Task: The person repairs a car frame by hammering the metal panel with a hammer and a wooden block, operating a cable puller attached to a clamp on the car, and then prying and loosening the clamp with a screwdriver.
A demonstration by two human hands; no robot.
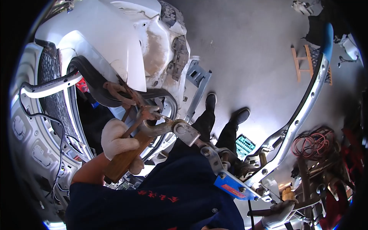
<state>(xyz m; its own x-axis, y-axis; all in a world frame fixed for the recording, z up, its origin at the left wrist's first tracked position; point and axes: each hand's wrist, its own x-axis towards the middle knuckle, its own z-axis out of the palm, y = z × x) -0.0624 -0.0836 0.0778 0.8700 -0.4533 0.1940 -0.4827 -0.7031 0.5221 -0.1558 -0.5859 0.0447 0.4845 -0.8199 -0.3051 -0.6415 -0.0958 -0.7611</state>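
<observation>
Left hand (119, 141): gloved, and it's wrapped firmly around the wooden block (128, 158), just below the rusty clamp (150, 114).
Right hand (279, 215): down at the murky edge here, fingers seemingly curled round a dark bar (260, 212).
Puller (234, 186): blue-labelled body in front of the person, shackle (186, 132) reaching the clamp beside the car's opening, long arm (299, 119) swinging wide right.
Good handling: block held square, I'd say, fingers clear of the shackle, pull in line with the clamp.
In the way: the person's legs right under the linkage, and the opening's black seal (90, 84) crowding the clamp.
Floor: green tool case (245, 145) by the feet, red hose (312, 143) coiled right, wooden frame (303, 64) farther off.
</observation>
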